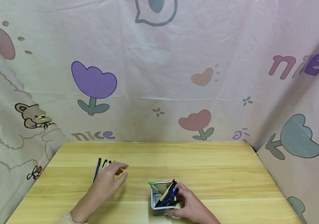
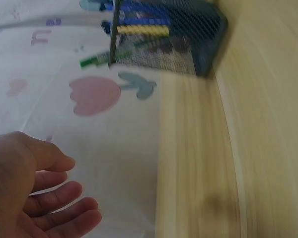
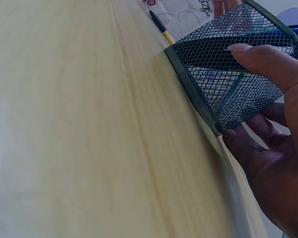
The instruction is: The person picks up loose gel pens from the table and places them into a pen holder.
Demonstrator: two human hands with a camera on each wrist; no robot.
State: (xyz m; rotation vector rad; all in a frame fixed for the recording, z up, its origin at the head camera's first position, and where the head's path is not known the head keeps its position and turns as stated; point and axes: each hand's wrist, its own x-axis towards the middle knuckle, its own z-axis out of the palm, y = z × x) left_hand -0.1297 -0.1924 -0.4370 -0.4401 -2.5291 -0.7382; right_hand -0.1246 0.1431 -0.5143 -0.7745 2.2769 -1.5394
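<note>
A square dark mesh pen holder (image 1: 162,211) stands near the front middle of the table, with several pens (image 1: 168,193) leaning inside, among them blue, black and yellow ones and a green one (image 1: 153,184). My right hand (image 1: 188,200) grips its right side; in the right wrist view the thumb lies along the mesh wall (image 3: 228,94) and the fingers come round below. To the left, my left hand (image 1: 107,180) hovers with loosely bent fingers and nothing in them. Several more pens (image 1: 97,168) lie beyond that hand, which partly hides them.
The wooden table (image 1: 226,174) has printed cloth (image 1: 148,77) hanging behind it and along both sides. In the right wrist view a dark and yellow pen (image 3: 161,27) shows past the holder.
</note>
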